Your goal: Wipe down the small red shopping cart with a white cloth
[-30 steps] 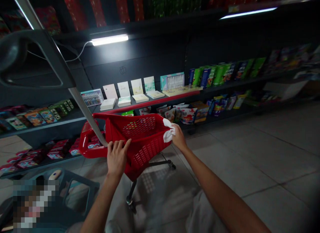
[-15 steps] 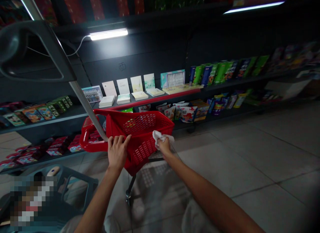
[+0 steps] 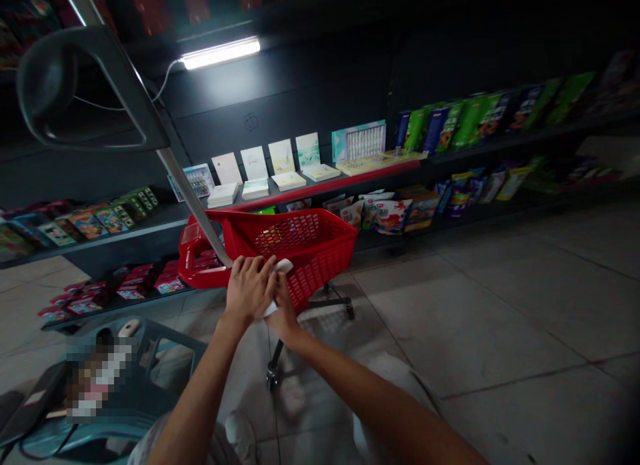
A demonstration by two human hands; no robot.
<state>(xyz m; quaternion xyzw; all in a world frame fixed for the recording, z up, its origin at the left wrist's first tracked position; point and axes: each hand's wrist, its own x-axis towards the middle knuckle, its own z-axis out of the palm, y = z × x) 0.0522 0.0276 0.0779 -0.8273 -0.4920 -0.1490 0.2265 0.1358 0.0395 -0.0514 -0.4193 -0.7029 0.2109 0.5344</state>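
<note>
A small red plastic shopping cart [image 3: 330,262] with perforated sides stands in front of me, its black frame on castors. My left hand [image 3: 249,288] grips the near side rim, fingers curled over it beside the foot of a metal pole [image 3: 193,195]. Right against it, my right hand [image 3: 284,313] is closed on a crumpled white cloth [image 3: 284,266] and presses it to the cart's near side. Part of the cloth is hidden by my hands. The pole slants up to the left and carries a dark grey looped handle [image 3: 135,102].
Behind the cart runs a dark shelf with a red edge [image 3: 280,197], holding books [image 3: 281,156], snack bags [image 3: 393,215] and green and blue packs [image 3: 467,122]. At lower left stands a teal plastic stool [image 3: 150,418] with items on it. Grey floor tiles [image 3: 480,305] stretch right.
My right hand has drawn the cloth back along the cart's near side, from the front end to beside my left hand. My left hand stays on the rim. The view has shifted slightly.
</note>
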